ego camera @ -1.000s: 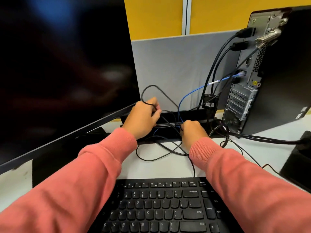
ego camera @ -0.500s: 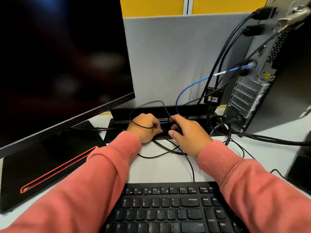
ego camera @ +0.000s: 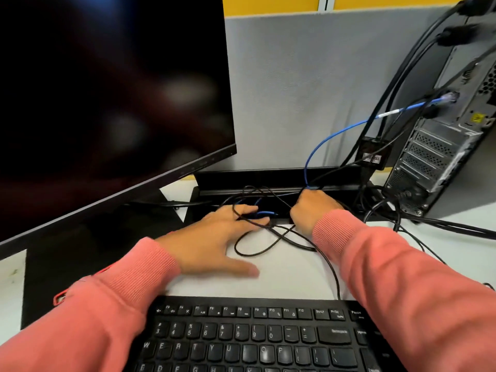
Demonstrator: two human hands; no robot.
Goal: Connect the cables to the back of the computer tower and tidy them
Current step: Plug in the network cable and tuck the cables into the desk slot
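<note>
Since black leads and the thin blue network cable already sit plugged into the black computer tower, tidying remains: the right hand grips cables at the black cable tray, while the left hand rests spread-fingered on loose black cable loops on the white counter.

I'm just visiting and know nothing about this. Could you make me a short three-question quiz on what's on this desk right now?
1. True or false: the blue cable is plugged into the computer tower.
2. Which hand lies flat with its fingers spread? A) left hand B) right hand
3. Fill in: loose black cables loop on the desk between the cable tray and the ____.

Key: 1 true; 2 A; 3 keyboard.
</note>
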